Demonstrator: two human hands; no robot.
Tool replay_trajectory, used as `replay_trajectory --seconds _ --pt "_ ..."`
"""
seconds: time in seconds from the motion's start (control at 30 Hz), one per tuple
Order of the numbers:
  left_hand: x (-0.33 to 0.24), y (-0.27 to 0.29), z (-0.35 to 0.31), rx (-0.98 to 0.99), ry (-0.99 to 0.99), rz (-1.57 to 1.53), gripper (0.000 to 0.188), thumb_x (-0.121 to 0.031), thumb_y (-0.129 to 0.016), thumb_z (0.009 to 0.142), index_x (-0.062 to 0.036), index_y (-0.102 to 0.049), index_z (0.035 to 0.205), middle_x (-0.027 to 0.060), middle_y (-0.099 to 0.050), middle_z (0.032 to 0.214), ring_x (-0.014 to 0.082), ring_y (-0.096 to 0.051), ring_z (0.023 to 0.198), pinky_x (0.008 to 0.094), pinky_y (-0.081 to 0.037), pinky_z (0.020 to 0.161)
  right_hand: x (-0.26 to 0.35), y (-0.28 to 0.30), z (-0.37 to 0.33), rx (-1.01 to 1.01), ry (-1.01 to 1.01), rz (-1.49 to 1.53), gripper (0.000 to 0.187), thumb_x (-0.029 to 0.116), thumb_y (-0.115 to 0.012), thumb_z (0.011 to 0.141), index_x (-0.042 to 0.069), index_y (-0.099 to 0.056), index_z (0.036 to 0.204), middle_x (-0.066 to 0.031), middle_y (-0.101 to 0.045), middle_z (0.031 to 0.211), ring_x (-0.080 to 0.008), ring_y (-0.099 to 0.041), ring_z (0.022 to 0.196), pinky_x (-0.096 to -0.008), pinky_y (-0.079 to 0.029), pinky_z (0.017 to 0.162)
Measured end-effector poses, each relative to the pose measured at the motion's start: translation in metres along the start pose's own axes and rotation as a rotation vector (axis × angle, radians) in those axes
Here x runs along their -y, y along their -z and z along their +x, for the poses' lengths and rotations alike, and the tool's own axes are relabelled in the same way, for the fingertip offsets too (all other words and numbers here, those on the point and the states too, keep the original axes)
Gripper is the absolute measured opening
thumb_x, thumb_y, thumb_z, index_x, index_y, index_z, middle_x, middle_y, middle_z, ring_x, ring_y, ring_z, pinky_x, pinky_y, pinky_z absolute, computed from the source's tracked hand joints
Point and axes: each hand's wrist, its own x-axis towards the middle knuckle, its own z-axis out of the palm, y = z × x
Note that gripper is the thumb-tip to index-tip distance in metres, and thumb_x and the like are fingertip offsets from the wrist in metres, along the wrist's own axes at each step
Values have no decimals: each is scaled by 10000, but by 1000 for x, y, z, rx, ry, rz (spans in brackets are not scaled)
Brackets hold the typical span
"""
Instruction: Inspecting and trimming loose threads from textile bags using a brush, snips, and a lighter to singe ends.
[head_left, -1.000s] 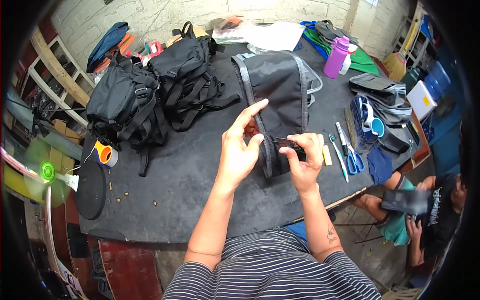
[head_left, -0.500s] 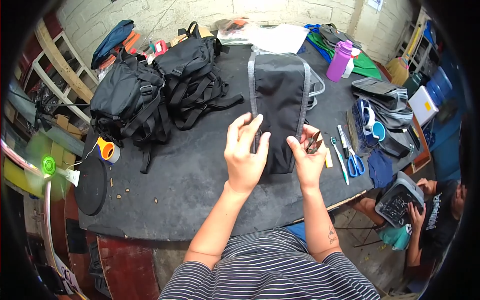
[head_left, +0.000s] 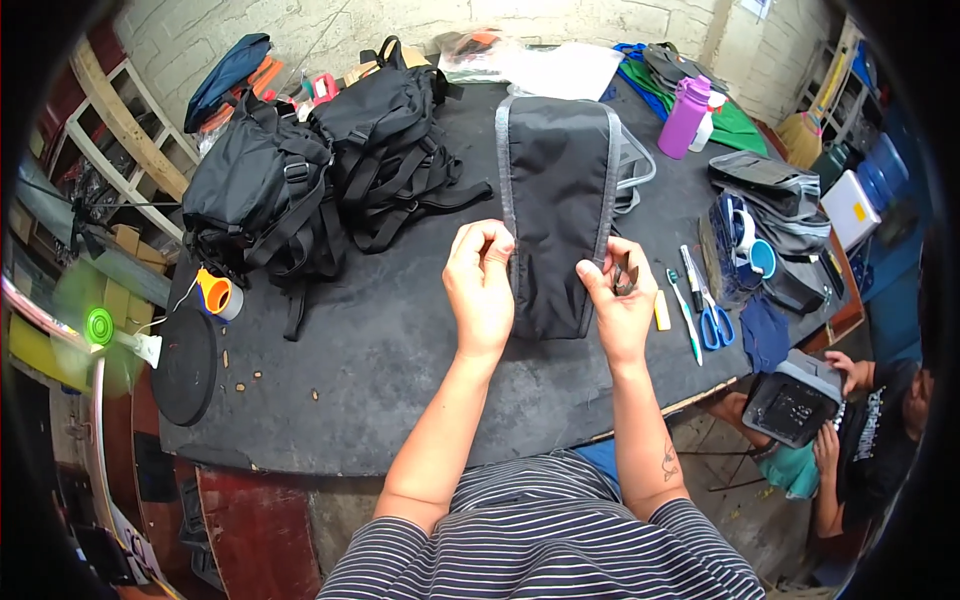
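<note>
A long black fabric piece [head_left: 560,220] with grey binding along its edges is held up over the dark worktable [head_left: 360,390]. My left hand [head_left: 480,285], fingers closed in a pinch, grips its left bound edge. At the right edge, my right hand [head_left: 620,300] pinches the binding between thumb and fingers. The same hand also holds a small pair of dark metal thread snips [head_left: 626,274], its blades pointing up from the fingers. Behind the fabric piece, a grey-edged part [head_left: 632,170] is partly hidden.
Two black backpacks [head_left: 260,185] with loose straps lie at left. On the right are blue-handled scissors [head_left: 716,325], a toothbrush [head_left: 684,315], a purple bottle [head_left: 685,118] and several bag pieces [head_left: 770,190]. A green fan [head_left: 99,326] spins at far left. Another person [head_left: 880,430] handles a grey-black bag piece.
My left hand has gone from loosely spread fingers to a pinch on the left edge. The fabric piece has risen and tilted slightly. The other person's bag piece has turned.
</note>
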Motion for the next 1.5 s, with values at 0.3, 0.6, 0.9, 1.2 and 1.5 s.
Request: replay_trajectory --seconds 0.3,0.6,0.9,1.2,1.5 --pt "-1 -8 -4 45 81 -165 118 -62 -566 941 11 -548 849 9 -535 846 80 -473 732 208 -392 693 -1 11 17 -15 -10 -39 312 1 -679 835 -12 -557 1121 -28 -566 963 -100 -536 883 -240 -457 814" --pt "-10 -10 0 -20 -9 -50 74 -23 -557 928 20 -571 869 34 -566 860 104 -521 755 248 -444 686 8 -15 -21 -3 421 -582 521 -78 -638 796 56 -576 1295 -81 -427 1010 -206 -462 897 -279 -426 798" --pt "-7 -9 -1 -23 29 -82 75 -23 -566 926 21 -570 866 19 -553 816 82 -501 735 225 -431 679 -13 -23 -16 -48 440 -648 587 -156 -628 720 119 -638 1239 -74 -456 968 -192 -496 825 -293 -485 695" --pt "-7 -7 1 -38 33 -85 107 -63 -582 934 7 -577 854 -3 -551 793 69 -485 722 220 -419 670 -12 -26 -15 -56 447 -646 594 -106 -685 674 147 -663 1211 -60 -500 924 -218 -506 825 -326 -459 717" --pt "-11 -8 -2 -20 25 -111 46 -24 -585 919 18 -594 903 11 -565 846 74 -512 752 220 -443 710 -15 -24 -9 -65 439 -622 552 -100 -664 695 141 -672 1192 -57 -495 919 -212 -498 802 -319 -456 704"
